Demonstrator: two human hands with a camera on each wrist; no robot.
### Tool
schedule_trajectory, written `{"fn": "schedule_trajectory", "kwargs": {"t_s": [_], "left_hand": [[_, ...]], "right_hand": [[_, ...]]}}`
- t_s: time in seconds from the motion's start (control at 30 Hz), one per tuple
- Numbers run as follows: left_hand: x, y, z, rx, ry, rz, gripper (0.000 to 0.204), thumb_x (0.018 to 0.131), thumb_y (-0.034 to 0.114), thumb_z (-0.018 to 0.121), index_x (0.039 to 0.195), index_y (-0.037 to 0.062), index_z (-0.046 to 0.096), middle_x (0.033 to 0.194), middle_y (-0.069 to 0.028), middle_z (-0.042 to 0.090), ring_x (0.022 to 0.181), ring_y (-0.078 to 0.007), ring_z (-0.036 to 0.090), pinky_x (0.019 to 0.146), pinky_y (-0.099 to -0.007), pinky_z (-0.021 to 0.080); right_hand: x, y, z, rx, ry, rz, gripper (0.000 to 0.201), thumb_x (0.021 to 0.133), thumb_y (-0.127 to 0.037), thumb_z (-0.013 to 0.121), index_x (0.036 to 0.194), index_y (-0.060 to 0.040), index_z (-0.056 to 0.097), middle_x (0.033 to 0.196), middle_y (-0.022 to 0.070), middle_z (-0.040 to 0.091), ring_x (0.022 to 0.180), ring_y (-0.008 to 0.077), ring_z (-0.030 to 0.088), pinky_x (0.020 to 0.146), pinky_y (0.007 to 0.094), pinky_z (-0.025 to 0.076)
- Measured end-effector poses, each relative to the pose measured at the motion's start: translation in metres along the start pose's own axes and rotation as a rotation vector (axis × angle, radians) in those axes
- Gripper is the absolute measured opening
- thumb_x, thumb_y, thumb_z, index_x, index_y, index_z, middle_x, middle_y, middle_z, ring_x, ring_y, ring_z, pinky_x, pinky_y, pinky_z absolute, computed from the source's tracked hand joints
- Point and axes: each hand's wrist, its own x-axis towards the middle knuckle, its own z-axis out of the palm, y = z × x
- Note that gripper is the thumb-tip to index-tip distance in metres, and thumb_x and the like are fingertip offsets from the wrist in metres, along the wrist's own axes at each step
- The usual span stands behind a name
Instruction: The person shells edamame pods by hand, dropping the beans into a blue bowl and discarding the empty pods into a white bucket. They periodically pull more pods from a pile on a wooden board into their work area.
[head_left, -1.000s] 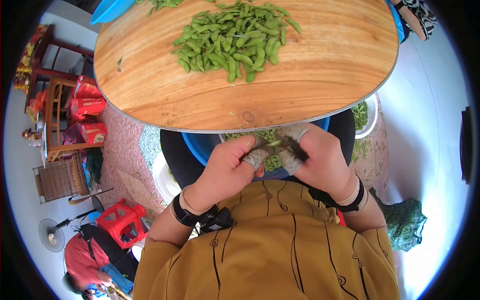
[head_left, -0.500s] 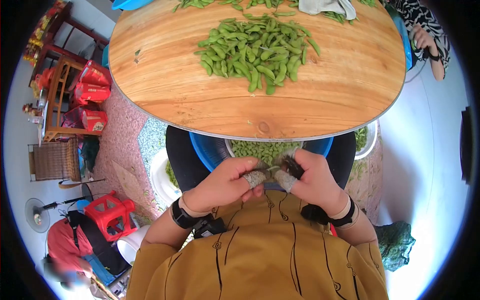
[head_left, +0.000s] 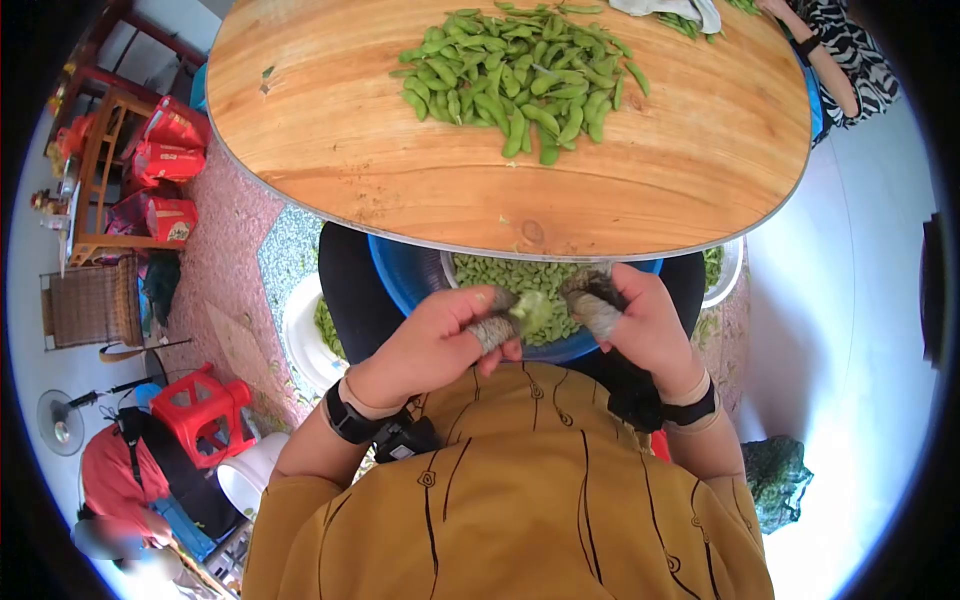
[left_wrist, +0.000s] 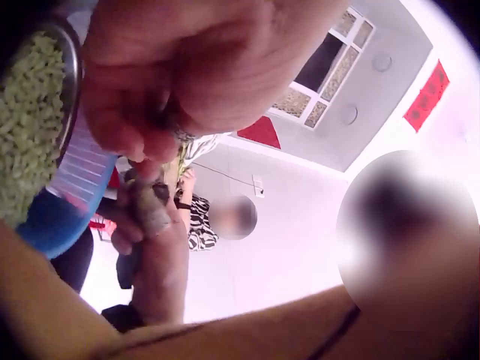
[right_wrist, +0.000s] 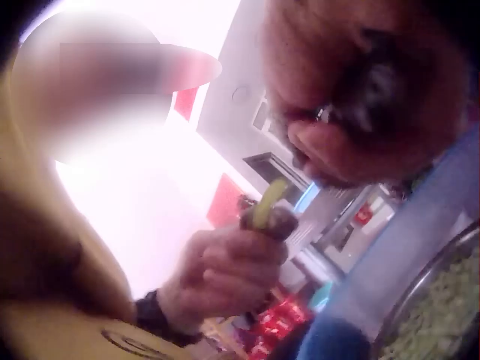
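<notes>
My left hand (head_left: 430,335), with a wrapped thumb, pinches a green bean pod (right_wrist: 270,202) that sticks up between thumb and fingers in the right wrist view. In the head view the pod is blurred. To its right, my right hand (head_left: 655,330) has curled, wrapped fingertips a short gap from the pod; nothing shows between them. Both hands hang over a metal bowl (left_wrist: 73,67) of shelled green beans (head_left: 495,275). That bowl sits inside a blue basin (head_left: 388,280) on my lap. A heap of unshelled pods (head_left: 510,80) lies on the wooden table (head_left: 330,170) ahead.
The table's edge overhangs the basin's far side. White basins (head_left: 300,325) with green contents stand on the floor left and right. A red stool (head_left: 205,415) and a seated person (head_left: 120,470) are at left. Another person's arm (head_left: 830,70) reaches the table at far right.
My hands have drawn apart from each other, and the pod now shows at the left fingertips. The head view has shifted, bringing a cloth and the other person's arm into sight.
</notes>
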Motion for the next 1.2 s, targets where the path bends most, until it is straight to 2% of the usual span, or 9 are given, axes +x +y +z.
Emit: {"fn": "schedule_trajectory", "kwargs": {"t_s": [0.1,0.2,0.37,0.43,0.57,0.63,0.9,1.1,1.2], "left_hand": [[0.002,-0.008,-0.001,0.202,0.172,0.066,0.011,0.088,-0.003,0.049,0.094,-0.0005,0.058,0.078,-0.0028,0.062,0.063,-0.0061,0.054,0.057,-0.0212,0.045],[0.006,-0.018,0.001,0.577,0.287,0.206,0.011,0.081,-0.002,0.053,0.091,0.0010,0.057,0.070,-0.0076,0.061,0.058,-0.0140,0.056,0.054,-0.0266,0.045],[0.007,0.001,0.007,0.807,0.166,0.487,0.010,0.076,0.002,0.060,0.085,0.0038,0.057,0.068,-0.0191,0.051,0.060,-0.0363,0.053,0.053,-0.0342,0.043],[0.004,0.009,0.009,0.690,0.018,0.457,0.008,0.076,0.001,0.057,0.083,0.0014,0.053,0.074,-0.0190,0.060,0.065,-0.0384,0.058,0.056,-0.0382,0.047],[-0.012,0.017,-0.007,0.174,-0.101,0.140,0.006,0.087,0.004,0.056,0.092,0.0012,0.059,0.073,-0.0056,0.064,0.059,-0.0116,0.061,0.051,-0.0247,0.047],[-0.028,0.019,-0.022,0.265,0.082,0.185,0.010,0.091,0.006,0.054,0.096,0.0010,0.061,0.074,-0.0024,0.063,0.064,-0.0056,0.061,0.052,-0.0208,0.048],[-0.109,-0.025,-0.099,1.369,1.077,-0.191,0.021,0.075,0.012,0.072,0.085,-0.0004,0.058,0.072,-0.0159,0.063,0.067,-0.0352,0.064,0.058,-0.0423,0.048],[-0.095,-0.009,-0.080,1.021,0.939,0.041,0.032,0.074,0.019,0.077,0.097,0.0019,0.062,0.075,-0.0145,0.063,0.064,-0.0302,0.062,0.058,-0.0377,0.048],[-0.067,0.008,-0.060,1.022,0.835,0.291,0.027,0.075,0.015,0.075,0.095,0.0037,0.062,0.073,-0.0124,0.061,0.062,-0.0288,0.060,0.057,-0.0368,0.048]], "right_hand": [[0.003,0.016,0.008,-0.964,0.322,-0.533,0.016,0.077,-0.007,0.067,0.085,0.0013,0.057,0.066,0.0116,0.055,0.057,0.0299,0.054,0.052,0.0349,0.045],[-0.005,-0.003,0.023,-0.716,0.318,-0.649,0.015,0.072,-0.005,0.066,0.079,0.0005,0.054,0.068,0.0178,0.053,0.065,0.0409,0.052,0.057,0.0410,0.046],[-0.004,-0.008,0.021,-0.451,0.087,-0.432,0.016,0.077,-0.008,0.066,0.086,0.0010,0.057,0.066,0.0157,0.054,0.060,0.0324,0.056,0.055,0.0375,0.045],[-0.005,-0.028,0.017,0.043,-0.173,0.169,0.019,0.080,-0.012,0.069,0.086,0.0023,0.059,0.064,0.0151,0.054,0.062,0.0211,0.059,0.055,0.0359,0.045],[-0.001,-0.027,0.008,0.208,-0.293,0.216,0.022,0.081,-0.017,0.070,0.085,0.0025,0.060,0.064,0.0140,0.053,0.066,0.0123,0.060,0.057,0.0347,0.047],[0.003,-0.015,0.003,-0.384,-0.215,-0.297,0.021,0.081,-0.018,0.070,0.086,0.0007,0.061,0.066,0.0148,0.056,0.063,0.0198,0.060,0.058,0.0348,0.047],[0.054,-0.119,-0.032,-0.896,0.240,-0.474,0.020,0.077,-0.018,0.066,0.082,-0.0006,0.059,0.073,0.0208,0.060,0.071,0.0405,0.060,0.062,0.0444,0.047],[0.139,-0.121,-0.038,-1.093,0.374,-0.725,0.019,0.077,-0.017,0.066,0.082,-0.0016,0.057,0.077,0.0206,0.062,0.074,0.0422,0.059,0.064,0.0473,0.047],[0.141,-0.121,-0.040,-1.076,0.422,-0.656,0.028,0.079,-0.017,0.068,0.102,-0.0030,0.061,0.076,0.0125,0.064,0.066,0.0255,0.061,0.059,0.0353,0.047]]}}
